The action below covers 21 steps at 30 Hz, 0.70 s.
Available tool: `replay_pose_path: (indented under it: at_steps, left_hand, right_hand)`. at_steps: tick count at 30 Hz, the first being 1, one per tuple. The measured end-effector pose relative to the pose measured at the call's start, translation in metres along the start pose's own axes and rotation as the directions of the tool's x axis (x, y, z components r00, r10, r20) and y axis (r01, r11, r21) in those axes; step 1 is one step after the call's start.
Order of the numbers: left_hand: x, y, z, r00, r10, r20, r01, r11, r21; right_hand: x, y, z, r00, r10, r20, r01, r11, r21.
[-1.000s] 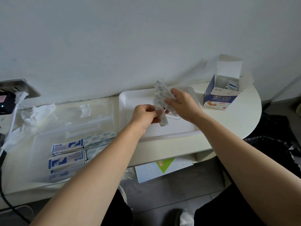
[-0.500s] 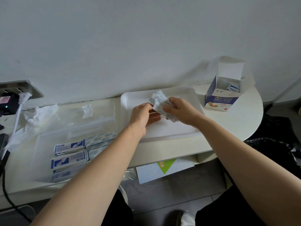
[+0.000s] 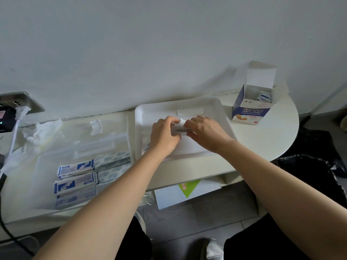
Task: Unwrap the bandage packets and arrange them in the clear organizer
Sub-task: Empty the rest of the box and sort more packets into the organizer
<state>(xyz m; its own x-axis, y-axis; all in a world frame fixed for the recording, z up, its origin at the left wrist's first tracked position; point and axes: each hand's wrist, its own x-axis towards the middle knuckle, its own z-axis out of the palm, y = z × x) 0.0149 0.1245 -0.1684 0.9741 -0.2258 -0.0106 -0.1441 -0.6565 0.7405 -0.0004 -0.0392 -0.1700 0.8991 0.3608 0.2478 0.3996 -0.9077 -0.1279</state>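
Pinching a small bundle of bandage packets [image 3: 180, 129], the left hand [image 3: 165, 136] and right hand [image 3: 205, 132] are held together over a white tray [image 3: 216, 107]. "CHUANGKOUTIE" is printed on an open blue-and-white box [image 3: 250, 114] at far right. Blue-printed packets [image 3: 75, 167] are stacked in the clear organizer [image 3: 47, 166] at left, on a pale bench [image 3: 272, 137] against a white wall [image 3: 169, 44].

One camera sits on the person's head. It looks forward and down at the table [image 3: 272, 143] from the table's near edge, toward the wall [image 3: 169, 44] along the far edge. It is close: both arms reach up from the bottom, and the left hand [image 3: 165, 136] and right hand [image 3: 204, 132] meet mid-picture.
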Motion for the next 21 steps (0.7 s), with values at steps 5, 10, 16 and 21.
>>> replay_pose_path:
  at_steps: [5,10,16,21]
  left_hand:
    - [-0.002,0.001,0.001,0.996,0.059,0.064,-0.068,0.987,0.148]
    - [-0.001,0.003,0.002,0.999,-0.005,0.032,-0.001,0.983,0.185]
    - [-0.001,0.009,0.007,0.991,-0.027,0.134,0.002,0.983,0.183]
    - [-0.001,0.014,0.009,0.99,-0.013,0.143,-0.014,0.983,0.185]
  right_hand:
    - [-0.006,0.011,-0.008,0.992,0.091,0.082,-0.094,0.995,0.024]
    - [-0.013,0.03,-0.014,0.947,0.299,0.118,-0.312,0.944,0.108]
    - [-0.014,0.024,-0.008,0.927,0.329,0.179,-0.372,0.866,0.335]
    - [-0.011,0.025,-0.009,0.925,0.324,0.197,-0.377,0.839,0.392]
